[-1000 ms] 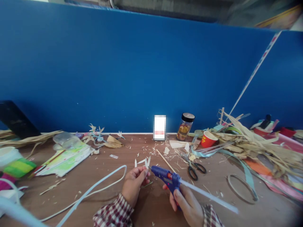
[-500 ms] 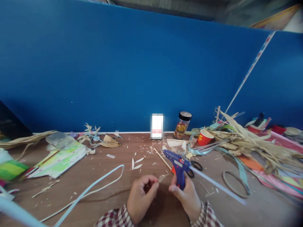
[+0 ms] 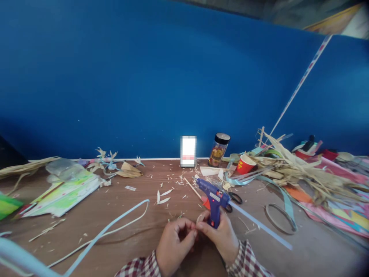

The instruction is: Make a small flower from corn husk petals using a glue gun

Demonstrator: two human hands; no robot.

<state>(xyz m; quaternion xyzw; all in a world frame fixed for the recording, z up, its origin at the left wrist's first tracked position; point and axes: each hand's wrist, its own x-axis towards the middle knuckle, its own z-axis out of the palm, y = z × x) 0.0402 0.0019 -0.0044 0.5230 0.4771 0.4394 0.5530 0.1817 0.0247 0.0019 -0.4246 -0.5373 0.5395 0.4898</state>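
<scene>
Right hand (image 3: 221, 237) has the hot glue gun (image 3: 211, 191): fingers wrapped round the handle, nozzle angled forward-left. I read that as keeping the hot end clear of skin while the thumb and index stay free. Red light on the gun body is lit. Translucent glue stick (image 3: 261, 224) sticks out the back, over the right wrist's outer side, so likely loaded for feeding.

Left hand (image 3: 174, 243) is narrow, thumb and index pinched, tips meeting the right thumb and index just in front of the handle. Can't tell what's between the tips; too small from my end. Pinch that tight suggests fine work on something thin.

Three pale pointed strips (image 3: 163, 201) lie apart from the hands, fanned on the brown table (image 3: 115, 204), ahead of the left hand. Looks like they're set there for easy reach.

Black-handled scissors (image 3: 236, 198) sit behind the gun, partly hidden by it. Thin wooden stick (image 3: 191, 186) lies just left of the nozzle, among pale scraps (image 3: 176, 177). Dried husks (image 3: 304, 171) and light-blue ribbon (image 3: 289, 209) are off to the right; probably stock kept out of the working spot.
</scene>
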